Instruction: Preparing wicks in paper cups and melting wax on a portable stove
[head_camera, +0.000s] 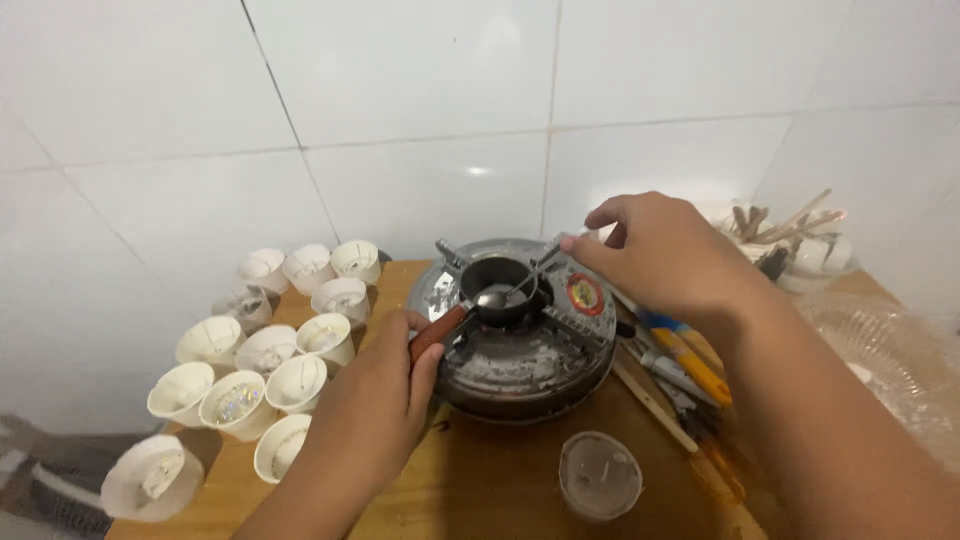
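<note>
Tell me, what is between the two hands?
In the head view, a small dark pot on the round burner lies between the left hand and right hand, spoon inside.

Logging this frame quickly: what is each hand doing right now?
Left hand: closed on the pan handle.
Right hand: fingers pinching the spoon handle above the stove.
</note>
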